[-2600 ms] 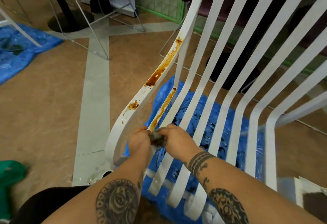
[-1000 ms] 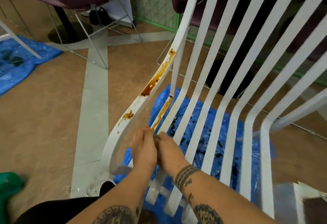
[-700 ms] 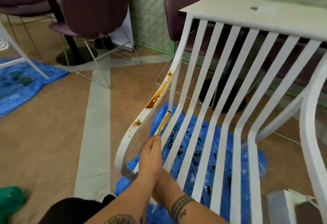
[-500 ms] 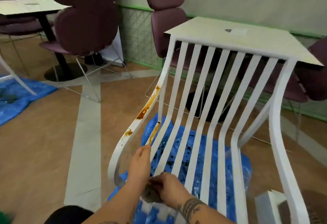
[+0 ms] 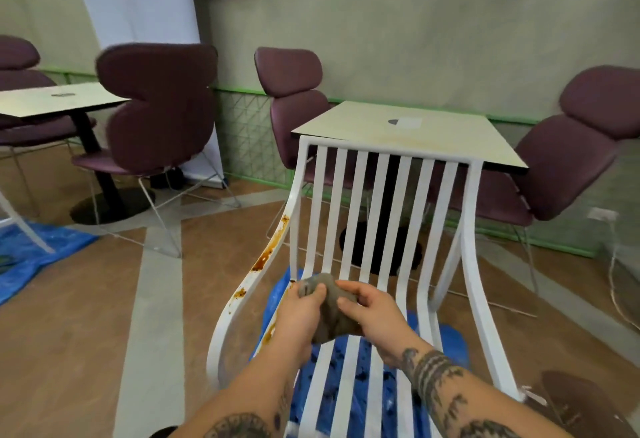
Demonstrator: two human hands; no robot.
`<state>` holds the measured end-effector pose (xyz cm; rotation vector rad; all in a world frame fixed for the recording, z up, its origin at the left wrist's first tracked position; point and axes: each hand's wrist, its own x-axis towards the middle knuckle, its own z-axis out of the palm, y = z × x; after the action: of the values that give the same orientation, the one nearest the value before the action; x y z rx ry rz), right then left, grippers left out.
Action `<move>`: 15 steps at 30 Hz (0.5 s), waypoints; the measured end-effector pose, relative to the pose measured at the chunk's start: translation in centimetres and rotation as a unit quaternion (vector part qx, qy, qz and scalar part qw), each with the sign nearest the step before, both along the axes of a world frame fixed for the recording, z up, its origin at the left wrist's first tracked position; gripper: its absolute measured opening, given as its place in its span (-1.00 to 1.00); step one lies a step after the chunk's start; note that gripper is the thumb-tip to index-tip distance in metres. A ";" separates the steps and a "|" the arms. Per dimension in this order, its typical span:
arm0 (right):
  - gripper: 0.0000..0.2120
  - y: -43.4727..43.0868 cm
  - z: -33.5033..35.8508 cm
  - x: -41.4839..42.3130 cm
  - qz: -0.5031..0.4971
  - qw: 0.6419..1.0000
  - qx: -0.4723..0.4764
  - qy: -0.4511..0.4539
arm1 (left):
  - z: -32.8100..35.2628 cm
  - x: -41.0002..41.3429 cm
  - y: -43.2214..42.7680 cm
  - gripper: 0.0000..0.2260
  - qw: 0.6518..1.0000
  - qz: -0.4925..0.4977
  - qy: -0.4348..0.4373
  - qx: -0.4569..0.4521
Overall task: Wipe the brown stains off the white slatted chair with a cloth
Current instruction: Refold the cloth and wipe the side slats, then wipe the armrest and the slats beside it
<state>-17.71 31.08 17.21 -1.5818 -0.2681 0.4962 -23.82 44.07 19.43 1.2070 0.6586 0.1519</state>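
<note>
The white slatted chair [image 5: 471,264] stands in front of me, its back towards a table. Brown stains [image 5: 272,245] run along its left armrest rail, with smaller spots lower down and a streak on the leftmost slat near my left wrist. A crumpled grey-brown cloth [image 5: 330,309] is held above the seat slats. My left hand [image 5: 299,316] grips its left side and my right hand [image 5: 372,309] grips its right side. The cloth does not touch the stained rail.
A blue tarp [image 5: 446,347] lies under the chair, another blue tarp [image 5: 31,257] at left. A pale square table [image 5: 408,129] stands right behind the chair back. Purple chairs [image 5: 156,108] surround it and a second table [image 5: 52,100] at left.
The view has tilted up, so the whole chair back and room show. My hands came off the leftmost slat and lifted the cloth up between them, above the seat.
</note>
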 end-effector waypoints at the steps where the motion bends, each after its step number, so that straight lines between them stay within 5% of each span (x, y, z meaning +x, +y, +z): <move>1: -0.74 -0.4 1.1 -0.1 -0.008 1.000 0.021 0.007 | 0.8 -0.1 -0.1 -0.80 1.000 0.000 -0.018 -0.007; 8: -0.71 -2.8 6.2 -0.7 -0.038 0.995 0.078 0.045 | 4.5 -1.2 -0.8 -0.76 0.992 -0.030 -0.123 0.013; 15: -0.80 -4.2 7.8 -1.7 -0.021 0.998 0.021 0.047 | 4.9 -2.0 -1.8 -0.66 0.988 -0.063 -0.140 0.009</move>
<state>-19.45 26.92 25.04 -1.5151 -0.1732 0.5268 -25.79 42.25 24.32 1.2135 0.3352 0.2173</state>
